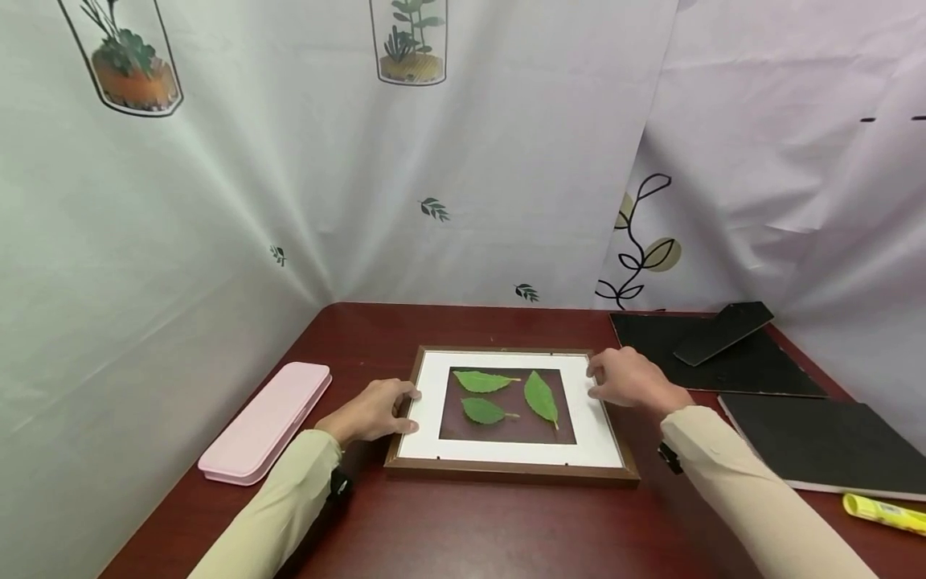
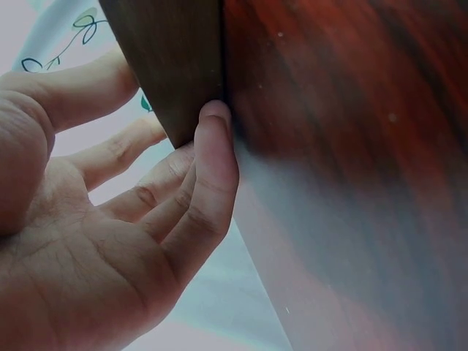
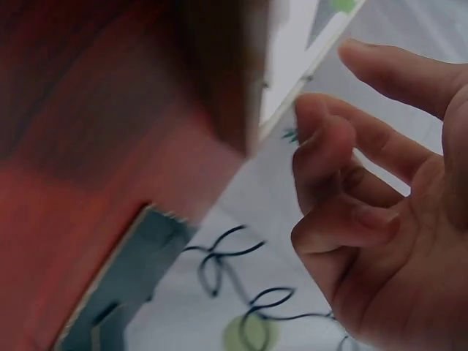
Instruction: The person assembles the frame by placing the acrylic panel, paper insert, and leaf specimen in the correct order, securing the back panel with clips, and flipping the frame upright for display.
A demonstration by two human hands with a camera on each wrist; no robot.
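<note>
A brown picture frame (image 1: 506, 470) lies flat on the table, with a white mat (image 1: 604, 434) inside it. Three green leaves, one at upper left (image 1: 483, 381), one below it (image 1: 483, 411) and one upright (image 1: 539, 397), lie in the mat's dark window. My left hand (image 1: 372, 412) holds the frame's left side, thumb and fingertips over the rim; in the left wrist view the little finger (image 2: 216, 157) touches the outer side. At the upper right edge is my right hand (image 1: 629, 379), its thumb and index finger apart, other fingers bent (image 3: 344, 219) and holding nothing.
To the left lies a pink case (image 1: 268, 422). A black backing board with a stand leg (image 1: 723, 334) is at the back right. Nearer are a black-covered book (image 1: 832, 442) and a yellow tube (image 1: 886, 512). Printed white cloth (image 1: 492, 161) hangs behind the table.
</note>
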